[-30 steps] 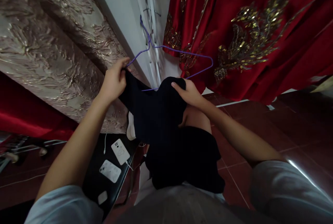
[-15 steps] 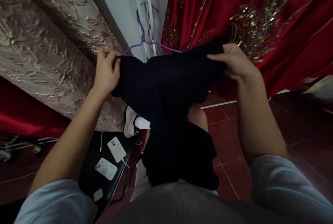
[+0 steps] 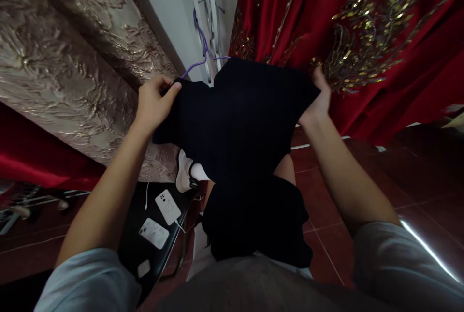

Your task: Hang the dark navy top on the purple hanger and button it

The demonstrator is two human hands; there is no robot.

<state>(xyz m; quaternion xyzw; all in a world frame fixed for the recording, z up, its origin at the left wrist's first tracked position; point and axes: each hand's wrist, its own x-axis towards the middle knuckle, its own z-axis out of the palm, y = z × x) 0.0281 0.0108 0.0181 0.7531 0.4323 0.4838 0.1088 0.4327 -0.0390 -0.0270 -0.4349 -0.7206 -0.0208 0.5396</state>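
Note:
A dark navy or black garment [image 3: 246, 113] is spread out in front of me, and its lower part drapes over my lap. Part of a thin purple hanger [image 3: 203, 50] shows above its upper edge, the rest being hidden by the cloth. My left hand [image 3: 155, 101] pinches the garment's upper left corner between thumb and fingers, near the hanger's left arm. At the right end, my right hand [image 3: 317, 101] is against the cloth with its thumb raised beyond the edge. Its other fingers are hidden behind the garment.
A black bench [image 3: 130, 239] at lower left holds a phone with a cable [image 3: 167, 207], a second phone [image 3: 154, 233] and a small white case [image 3: 144, 268]. Beige textured fabric [image 3: 79, 65] hangs left, and red sequined fabric [image 3: 362, 80] right. A white rack pole [image 3: 213, 22] stands between.
My right hand has shifted from pinching the upper right end to behind the cloth, thumb up. The garment's right part is spread wider and covers more of the hanger. The left hand keeps its pinch.

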